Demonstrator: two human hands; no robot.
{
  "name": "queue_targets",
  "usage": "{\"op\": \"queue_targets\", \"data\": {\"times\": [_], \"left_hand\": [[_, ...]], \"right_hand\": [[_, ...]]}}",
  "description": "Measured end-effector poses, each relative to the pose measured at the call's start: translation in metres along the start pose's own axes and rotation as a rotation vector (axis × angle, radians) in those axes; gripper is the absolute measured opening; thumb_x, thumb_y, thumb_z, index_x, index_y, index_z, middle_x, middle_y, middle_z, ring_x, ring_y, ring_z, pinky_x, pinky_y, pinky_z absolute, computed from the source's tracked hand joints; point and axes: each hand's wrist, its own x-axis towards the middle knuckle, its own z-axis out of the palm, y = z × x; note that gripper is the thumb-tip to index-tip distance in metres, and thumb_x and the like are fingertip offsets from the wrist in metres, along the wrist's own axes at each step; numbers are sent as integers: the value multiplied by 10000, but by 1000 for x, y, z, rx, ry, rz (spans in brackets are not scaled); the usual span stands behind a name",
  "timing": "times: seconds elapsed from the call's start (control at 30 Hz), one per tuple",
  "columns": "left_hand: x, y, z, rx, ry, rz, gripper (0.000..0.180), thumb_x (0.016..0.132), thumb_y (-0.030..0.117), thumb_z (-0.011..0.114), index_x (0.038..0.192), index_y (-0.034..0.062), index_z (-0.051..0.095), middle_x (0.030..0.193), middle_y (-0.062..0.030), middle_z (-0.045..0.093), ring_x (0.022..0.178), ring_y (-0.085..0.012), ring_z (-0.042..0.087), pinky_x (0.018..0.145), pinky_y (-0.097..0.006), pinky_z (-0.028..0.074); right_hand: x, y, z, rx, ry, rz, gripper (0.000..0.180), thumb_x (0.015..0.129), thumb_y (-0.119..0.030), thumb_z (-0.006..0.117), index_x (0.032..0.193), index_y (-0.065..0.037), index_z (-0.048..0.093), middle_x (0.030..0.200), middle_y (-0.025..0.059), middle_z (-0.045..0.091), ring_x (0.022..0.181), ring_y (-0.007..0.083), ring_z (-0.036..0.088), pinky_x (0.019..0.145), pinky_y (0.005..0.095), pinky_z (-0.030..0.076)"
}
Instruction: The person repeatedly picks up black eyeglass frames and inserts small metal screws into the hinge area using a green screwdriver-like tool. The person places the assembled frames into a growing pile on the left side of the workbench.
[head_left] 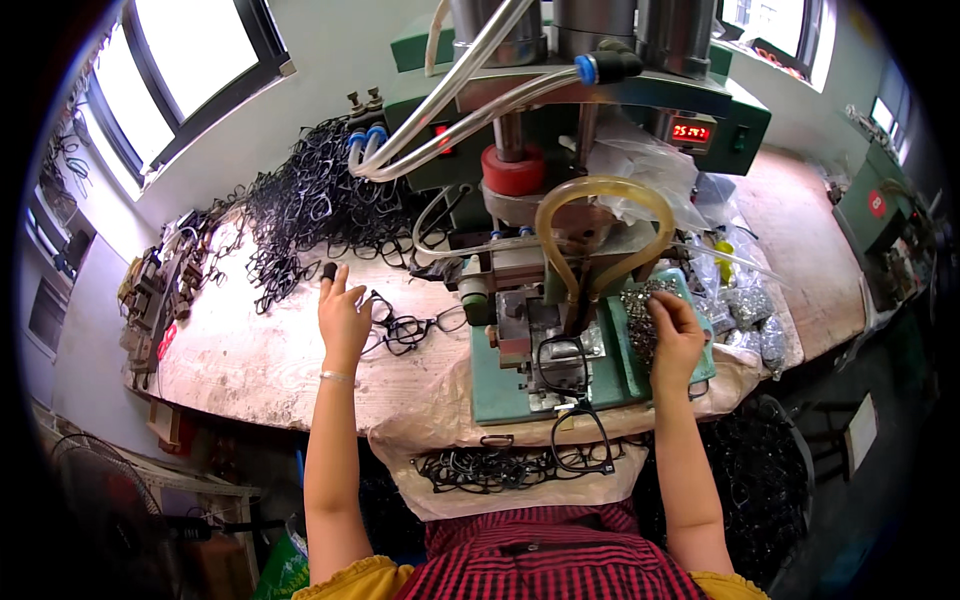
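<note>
My left hand (343, 318) is over the tabletop with its fingers apart and nothing in it; a black cover sits on one fingertip. Just right of it lie a few black eyeglass frames (404, 332). My right hand (676, 335) is at a green tray (701, 368) of small shiny metal parts (640, 312). Its thumb and fingers are pinched together, and whatever they hold is too small to make out. Between my hands stands a green press machine (520, 405). One black eyeglass frame (561, 367) rests tilted at its front, touched by neither hand.
A large heap of black eyeglass frames (325, 190) covers the back left of the table. More frames (500, 468) lie on the cloth at my lap. Metal fixtures (165, 290) line the left edge. Bags of small parts (748, 305) lie right of the tray. Clear hoses (450, 100) cross the machine.
</note>
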Motion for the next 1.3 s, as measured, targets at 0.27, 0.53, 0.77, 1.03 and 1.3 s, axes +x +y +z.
{"op": "queue_targets", "data": {"times": [0.27,0.53,0.77,1.03,1.3], "left_hand": [[-56,-24,17,19,-8,35,40,750,39,704,768,9,683,1117,-144,698,1114,-357,588,989,-428,455],[-37,61,-54,-352,234,-12,127,887,41,670,842,15,554,787,-109,586,721,-222,538,659,-321,438],[-88,103,-7,-1120,67,-334,70,1000,90,597,1014,22,595,876,9,576,805,-74,530,748,-221,451],[-54,184,-103,-1210,411,49,97,977,10,557,1054,-11,613,944,-112,688,882,-194,629,837,-303,510],[-59,219,-130,-988,131,728,191,804,126,733,995,124,732,1009,-41,740,788,-229,565,764,-378,518]], "right_hand": [[-41,-32,-79,-640,91,-309,137,812,36,712,945,9,726,897,90,712,862,200,653,835,315,496],[-44,-93,-23,-347,-265,-242,163,778,33,717,933,-18,720,924,89,701,901,204,672,831,309,506],[-43,-75,52,65,-294,-71,330,813,27,721,1109,15,578,942,39,647,922,113,609,852,248,476],[-52,-94,59,381,-392,167,455,837,30,707,1242,41,500,1052,90,669,998,119,626,900,255,470],[-30,-91,20,-285,-444,-146,260,818,-37,686,1078,-27,686,1209,110,673,1159,263,623,993,357,467]]}}
